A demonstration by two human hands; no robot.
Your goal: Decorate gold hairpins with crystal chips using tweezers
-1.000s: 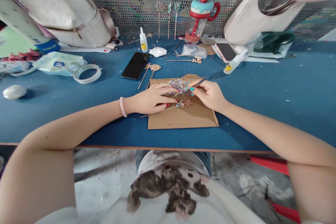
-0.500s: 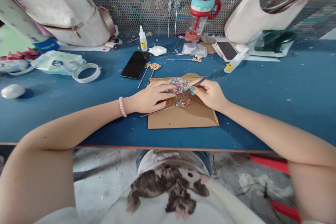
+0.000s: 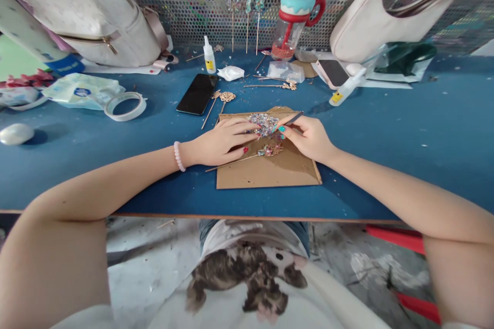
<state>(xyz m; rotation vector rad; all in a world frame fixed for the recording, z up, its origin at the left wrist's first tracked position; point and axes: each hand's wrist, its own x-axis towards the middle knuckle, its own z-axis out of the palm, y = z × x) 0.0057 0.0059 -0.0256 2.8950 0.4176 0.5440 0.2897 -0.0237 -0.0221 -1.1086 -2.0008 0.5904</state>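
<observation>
On a brown cardboard sheet (image 3: 270,177) lies a heap of small glittering rhinestones (image 3: 263,122). My left hand (image 3: 226,141) rests flat on the cardboard's left side, fingers spread, the fingertips touching the heap's edge. Pinched in my right hand (image 3: 306,136) are dark tweezers (image 3: 294,119), their tips down at the heap's right side and hidden by my fingers. Just below the heap a hairpin (image 3: 270,150) with a jewelled gold head lies on the cardboard, its long stem passing beneath my left hand toward the lower left.
Behind the cardboard are a black phone (image 3: 197,94), gold hairpins (image 3: 227,96), a glue bottle (image 3: 209,56) and a tape roll (image 3: 125,107). A second glue bottle (image 3: 345,90) leans at right. A red-lidded cup (image 3: 291,23) and a white handbag (image 3: 386,25) stand against the perforated metal panel.
The camera view has shifted very slightly. Both hands, the tweezers and the hairpin stay in practically the same places.
</observation>
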